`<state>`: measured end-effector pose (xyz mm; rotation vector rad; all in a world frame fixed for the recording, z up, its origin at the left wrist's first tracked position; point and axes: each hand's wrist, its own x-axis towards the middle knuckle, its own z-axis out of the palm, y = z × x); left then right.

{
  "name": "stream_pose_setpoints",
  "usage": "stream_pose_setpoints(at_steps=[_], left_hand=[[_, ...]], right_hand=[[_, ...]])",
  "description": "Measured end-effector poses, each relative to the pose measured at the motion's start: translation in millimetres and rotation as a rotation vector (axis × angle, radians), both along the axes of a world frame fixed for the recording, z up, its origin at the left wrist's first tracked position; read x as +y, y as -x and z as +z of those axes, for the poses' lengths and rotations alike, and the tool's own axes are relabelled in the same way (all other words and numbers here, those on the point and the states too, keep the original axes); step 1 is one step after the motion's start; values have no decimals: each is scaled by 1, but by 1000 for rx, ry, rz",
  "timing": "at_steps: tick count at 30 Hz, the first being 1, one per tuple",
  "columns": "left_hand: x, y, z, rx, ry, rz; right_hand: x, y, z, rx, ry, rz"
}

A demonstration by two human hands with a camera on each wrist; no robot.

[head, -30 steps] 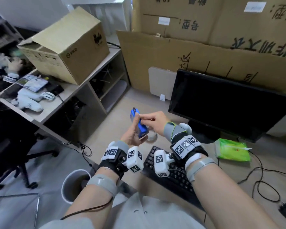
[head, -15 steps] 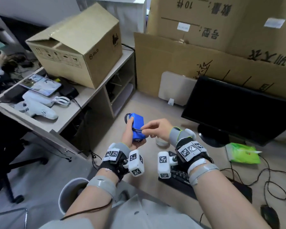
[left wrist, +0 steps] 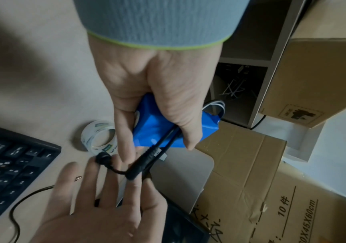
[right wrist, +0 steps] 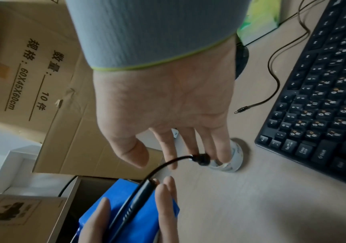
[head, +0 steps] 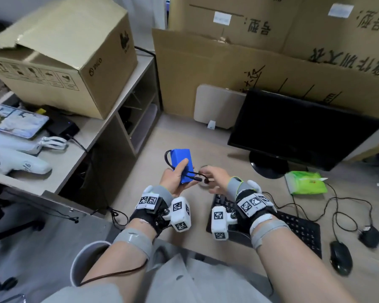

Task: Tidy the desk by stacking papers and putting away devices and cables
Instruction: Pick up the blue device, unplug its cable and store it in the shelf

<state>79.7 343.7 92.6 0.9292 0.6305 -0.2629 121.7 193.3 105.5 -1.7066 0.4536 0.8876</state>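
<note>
Gripping a blue battery pack [head: 182, 166] above the bench [head: 239, 165], the left hand [head: 175, 182] is curling fingers round its body and pinning the black lead [left wrist: 157, 148] against its face with the thumb. The right hand [head: 214, 179] is hovering just beside it, fingers spread and relaxed, holding nothing, with the lead's loose plug end [right wrist: 202, 159] lying across its fingertips. The pack is looking rigid and probably dense, its wrap smooth and likely slippery, so gripping across the broad faces seems safest. The thin lead is looking floppy and is best taken at the moulded plug, not dangled from.
</note>
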Motion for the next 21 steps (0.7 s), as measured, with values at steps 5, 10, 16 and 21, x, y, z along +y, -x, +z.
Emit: stream_pose_setpoints(at_steps=[5,10,16,21], left_hand=[[-20,-25,9,-71,-125,23],[-42,-43,-3,-29,-311,41],[-55,-67,-39,49,-413,43],[-57,-97,-66,37,-409,-76]], right_hand=[[-20,-13,-6,-8,-43,404],[-43,-29,-19,-132,-184,420],[-73,-60,-27,-173,-138,445],[-72,-85,-47,-185,-26,441]])
